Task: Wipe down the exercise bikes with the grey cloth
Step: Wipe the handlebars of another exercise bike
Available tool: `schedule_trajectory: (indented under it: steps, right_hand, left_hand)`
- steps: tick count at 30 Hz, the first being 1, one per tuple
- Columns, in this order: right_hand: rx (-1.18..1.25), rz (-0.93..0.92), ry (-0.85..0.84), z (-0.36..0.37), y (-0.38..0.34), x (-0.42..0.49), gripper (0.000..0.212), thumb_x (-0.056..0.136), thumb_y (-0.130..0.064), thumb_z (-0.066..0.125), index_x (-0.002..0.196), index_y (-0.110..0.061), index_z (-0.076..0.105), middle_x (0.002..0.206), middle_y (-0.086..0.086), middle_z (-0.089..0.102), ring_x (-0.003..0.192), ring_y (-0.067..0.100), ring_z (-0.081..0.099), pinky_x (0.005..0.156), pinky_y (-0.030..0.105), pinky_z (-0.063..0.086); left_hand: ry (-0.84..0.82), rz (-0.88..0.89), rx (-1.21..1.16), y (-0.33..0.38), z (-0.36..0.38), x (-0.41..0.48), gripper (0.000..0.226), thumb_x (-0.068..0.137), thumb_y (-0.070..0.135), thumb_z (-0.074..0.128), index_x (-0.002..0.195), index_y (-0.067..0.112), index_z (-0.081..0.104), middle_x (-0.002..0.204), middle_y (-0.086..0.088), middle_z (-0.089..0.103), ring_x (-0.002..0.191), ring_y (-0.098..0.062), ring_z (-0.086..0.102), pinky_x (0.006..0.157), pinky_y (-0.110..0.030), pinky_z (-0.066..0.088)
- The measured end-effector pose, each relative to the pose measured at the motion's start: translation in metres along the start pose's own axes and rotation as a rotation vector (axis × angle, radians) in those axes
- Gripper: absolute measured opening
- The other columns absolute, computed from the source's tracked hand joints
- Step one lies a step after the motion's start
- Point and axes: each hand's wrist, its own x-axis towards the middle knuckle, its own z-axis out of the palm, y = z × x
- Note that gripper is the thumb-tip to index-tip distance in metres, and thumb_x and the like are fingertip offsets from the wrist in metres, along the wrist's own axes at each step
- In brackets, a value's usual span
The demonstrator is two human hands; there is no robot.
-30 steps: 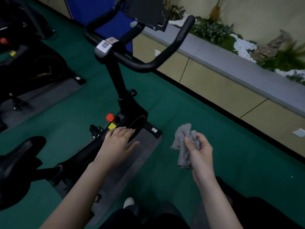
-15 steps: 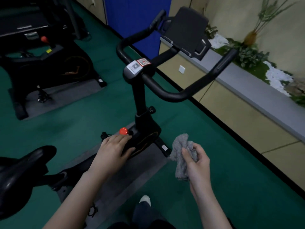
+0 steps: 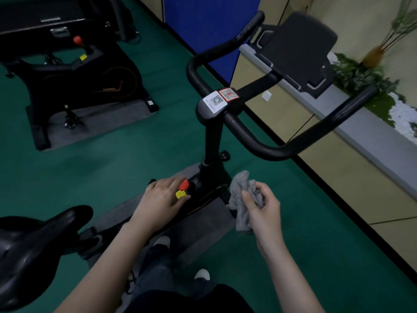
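Note:
A black exercise bike stands right in front of me, its curved handlebar and tablet holder at the upper right, its saddle at the lower left. My left hand lies flat on the bike's frame, fingers spread beside the red knob and a yellow tag. My right hand is to the right of the frame, closed on the crumpled grey cloth, which hangs in the air clear of the bike.
A second black exercise bike stands on a grey mat at the upper left. A low beige wall with a grey ledge and plants runs along the right. A blue panel is behind the handlebar. Green floor lies between the bikes.
My view has tilted upward, so the handlebar and holder sit lower and nearer. My left hand slid forward along the frame to the red knob. The cloth stays in my right hand.

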Motion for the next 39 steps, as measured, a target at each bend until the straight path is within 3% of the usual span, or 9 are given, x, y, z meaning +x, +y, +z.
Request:
schedule_trajectory:
  steps: [3,6,9,13,18,24,33,36,39]
  right_hand:
    - [-0.023,-0.018,0.058,0.026,-0.011,0.008,0.022,0.088,-0.020,0.067,0.099,-0.038,0.059,0.103,-0.022,0.061,0.097,-0.017,0.056,0.081,0.005,0.045]
    - [-0.047,-0.030,0.126,0.051,-0.025,0.012,0.020,0.087,-0.019,0.068,0.103,-0.030,0.064,0.107,-0.014,0.064,0.101,-0.005,0.059,0.088,0.014,0.046]
    - [-0.115,-0.164,0.213,0.073,-0.044,0.015,0.027,0.085,-0.010,0.069,0.095,-0.035,0.062,0.102,-0.010,0.062,0.096,-0.010,0.057,0.082,0.003,0.041]
    - [-0.259,-0.382,0.442,0.084,-0.072,0.027,0.022,0.082,0.001,0.070,0.098,-0.014,0.069,0.103,-0.009,0.058,0.099,-0.011,0.054,0.085,0.002,0.038]
    - [-0.495,-0.580,0.710,0.078,-0.104,0.063,0.023,0.080,0.004,0.068,0.103,-0.001,0.069,0.110,0.017,0.054,0.102,0.000,0.047,0.094,0.007,0.037]
    - [-0.817,-0.482,0.543,0.104,-0.104,0.099,0.025,0.081,0.003,0.068,0.106,0.001,0.069,0.109,0.017,0.059,0.102,0.031,0.052,0.092,0.038,0.046]
    - [-0.809,-0.376,0.649,0.088,-0.100,0.090,0.027,0.077,0.014,0.065,0.100,0.001,0.071,0.098,0.016,0.061,0.093,0.030,0.053,0.087,0.015,0.034]
    - [-0.793,-0.296,0.542,0.091,-0.112,0.108,0.020,0.085,0.002,0.063,0.102,-0.004,0.071,0.099,0.011,0.064,0.095,0.026,0.054,0.084,0.018,0.036]
    - [-0.718,-0.008,0.324,0.074,-0.128,0.139,0.013,0.090,-0.012,0.059,0.095,-0.013,0.071,0.086,0.005,0.067,0.080,0.016,0.059,0.074,0.024,0.042]
  left_hand:
    - [-0.006,0.055,-0.030,-0.018,-0.009,0.023,0.056,0.094,0.051,0.042,0.143,0.024,0.036,0.142,0.006,0.044,0.131,-0.015,0.039,0.108,-0.033,0.028]
    - [0.022,0.135,-0.043,-0.031,-0.026,0.046,0.056,0.094,0.051,0.045,0.141,0.021,0.041,0.142,0.004,0.045,0.130,-0.018,0.041,0.107,-0.035,0.030]
    - [0.076,0.233,-0.071,-0.040,-0.046,0.073,0.055,0.093,0.049,0.046,0.138,0.016,0.047,0.139,-0.001,0.049,0.127,-0.022,0.045,0.103,-0.038,0.034]
    - [0.160,0.358,-0.117,-0.040,-0.073,0.111,0.052,0.092,0.042,0.047,0.133,0.011,0.051,0.136,-0.004,0.051,0.124,-0.025,0.047,0.101,-0.041,0.038]
    - [0.288,0.534,-0.203,-0.021,-0.094,0.149,0.046,0.093,0.036,0.048,0.130,0.009,0.053,0.133,-0.005,0.052,0.121,-0.026,0.048,0.099,-0.042,0.039]
    - [0.365,0.681,-0.243,0.008,-0.098,0.183,0.039,0.092,0.027,0.056,0.127,0.010,0.055,0.132,-0.005,0.052,0.124,-0.023,0.044,0.101,-0.037,0.031]
    - [0.289,0.769,-0.369,0.024,-0.087,0.210,0.036,0.093,0.022,0.055,0.125,0.006,0.057,0.132,-0.006,0.054,0.126,-0.024,0.044,0.105,-0.042,0.035]
    - [0.283,0.770,-0.404,0.024,-0.085,0.211,0.037,0.093,0.022,0.056,0.126,0.006,0.057,0.132,-0.005,0.054,0.127,-0.024,0.045,0.105,-0.043,0.035]
    - [0.284,0.778,-0.405,0.023,-0.084,0.212,0.036,0.093,0.022,0.056,0.126,0.005,0.057,0.131,-0.006,0.055,0.127,-0.025,0.045,0.105,-0.044,0.035]
